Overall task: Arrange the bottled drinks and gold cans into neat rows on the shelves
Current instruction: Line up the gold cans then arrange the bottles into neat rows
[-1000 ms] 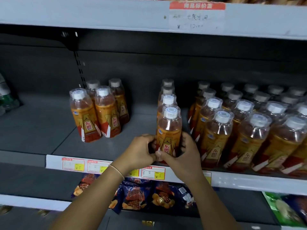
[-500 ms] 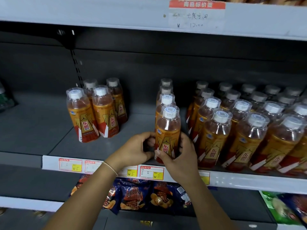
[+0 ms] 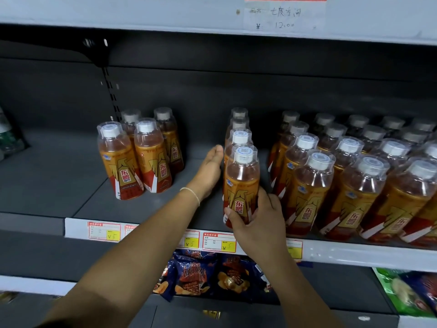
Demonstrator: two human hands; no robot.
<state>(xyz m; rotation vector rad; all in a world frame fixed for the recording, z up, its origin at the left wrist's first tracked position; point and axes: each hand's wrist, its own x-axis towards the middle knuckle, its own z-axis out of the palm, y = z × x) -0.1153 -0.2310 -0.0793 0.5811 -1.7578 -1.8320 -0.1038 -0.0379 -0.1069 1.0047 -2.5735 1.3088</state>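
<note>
Orange-labelled drink bottles with white caps stand on a dark grey shelf (image 3: 71,176). A single-file row runs back from the front bottle (image 3: 241,183) in the middle. My right hand (image 3: 257,218) grips that front bottle low on its label. My left hand (image 3: 210,172) lies flat with straight fingers along the left side of the row, touching the bottles behind. A small cluster of bottles (image 3: 139,155) stands apart to the left. A dense block of bottles (image 3: 354,176) fills the right.
The shelf's front edge carries price tags (image 3: 104,230). Snack bags (image 3: 201,275) lie on the shelf below, with green packets (image 3: 406,292) at lower right. The upper shelf edge (image 3: 142,13) hangs overhead. Green bottles (image 3: 7,138) show at far left.
My left hand has let go of the front bottle and slid back along the row's left side, fingers straightened. My right hand stays on the front bottle.
</note>
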